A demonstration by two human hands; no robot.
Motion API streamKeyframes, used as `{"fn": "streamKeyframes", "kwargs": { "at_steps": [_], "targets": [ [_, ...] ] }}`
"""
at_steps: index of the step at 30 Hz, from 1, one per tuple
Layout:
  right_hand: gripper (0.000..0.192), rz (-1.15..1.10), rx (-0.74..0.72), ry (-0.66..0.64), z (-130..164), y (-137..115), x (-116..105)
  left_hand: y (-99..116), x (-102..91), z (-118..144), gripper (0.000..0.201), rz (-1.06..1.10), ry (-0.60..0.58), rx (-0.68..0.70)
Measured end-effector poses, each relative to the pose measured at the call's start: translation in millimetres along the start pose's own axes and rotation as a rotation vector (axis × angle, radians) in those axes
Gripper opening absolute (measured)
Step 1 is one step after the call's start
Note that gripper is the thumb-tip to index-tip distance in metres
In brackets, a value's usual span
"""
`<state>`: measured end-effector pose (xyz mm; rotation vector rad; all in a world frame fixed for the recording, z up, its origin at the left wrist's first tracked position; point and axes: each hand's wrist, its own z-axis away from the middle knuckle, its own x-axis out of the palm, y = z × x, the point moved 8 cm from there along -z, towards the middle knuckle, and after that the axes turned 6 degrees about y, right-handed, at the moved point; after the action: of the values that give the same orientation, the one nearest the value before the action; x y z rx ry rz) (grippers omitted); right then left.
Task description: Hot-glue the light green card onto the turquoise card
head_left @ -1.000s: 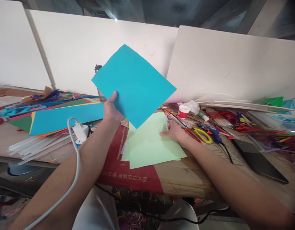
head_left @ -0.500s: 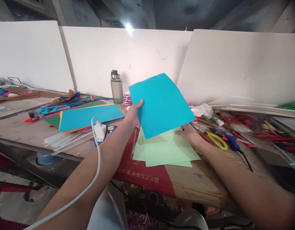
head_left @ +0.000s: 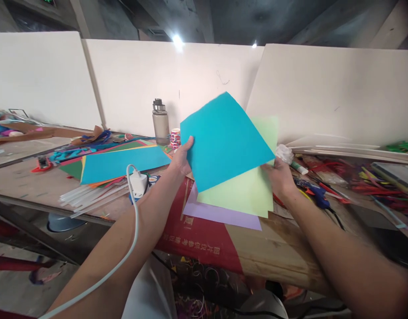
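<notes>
My left hand [head_left: 183,157] grips the left edge of a blue sheet of paper [head_left: 225,141], thumb on its front, holding it tilted up above the table. Behind and below it are light green sheets of paper [head_left: 242,195], raised off the table. My right hand [head_left: 281,176] is closed on the right side of the green sheets, near the blue sheet's right corner; the blue sheet hides part of them. Under these, a purple sheet of paper [head_left: 224,215] lies on the red printed cardboard [head_left: 207,239].
Left on the table are fanned coloured sheets [head_left: 124,161], translucent sticks [head_left: 87,195] and a white plug with cable [head_left: 138,182]. A bottle [head_left: 160,122] stands at the back beside rolls of tape [head_left: 175,138]. A blue glue gun [head_left: 318,195] lies at right. White boards [head_left: 174,79] stand behind.
My right hand has lifted the light green sheets from the table and moved up and right with them, uncovering the purple sheet. The blue sheet stays in my left hand, tilted slightly more.
</notes>
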<state>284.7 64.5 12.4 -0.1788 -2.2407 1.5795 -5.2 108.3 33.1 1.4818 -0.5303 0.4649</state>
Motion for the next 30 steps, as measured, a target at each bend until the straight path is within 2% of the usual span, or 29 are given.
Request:
{"fn": "streamKeyframes", "kwargs": {
  "at_steps": [3, 8, 14, 24, 30],
  "targets": [
    [0.030, 0.024, -0.015, 0.020, -7.5, -8.7, -8.3, 7.7, -3.4, 0.1, 0.054, 0.026, 0.020, 0.050],
    [0.017, 0.013, -0.099, 0.265, -25.8, -26.2, -46.3, 13.7, -12.1, -1.8, 0.050, 0.097, 0.098, 0.119],
    [0.022, -0.080, -0.169, 0.448, -39.6, -41.5, -82.3, 18.2, -24.1, -6.4, 0.062, 0.153, 0.185, 0.183],
    [0.020, -0.149, -0.178, 0.612, -42.9, -63.5, -115.4, 17.0, -25.9, -2.2, 0.055, 0.132, 0.221, 0.107],
    [0.020, -0.271, -0.189, 0.671, -38.4, -72.0, -119.3, 17.7, -29.2, -5.7, 0.052, 0.084, 0.229, 0.114]
  ]
}}
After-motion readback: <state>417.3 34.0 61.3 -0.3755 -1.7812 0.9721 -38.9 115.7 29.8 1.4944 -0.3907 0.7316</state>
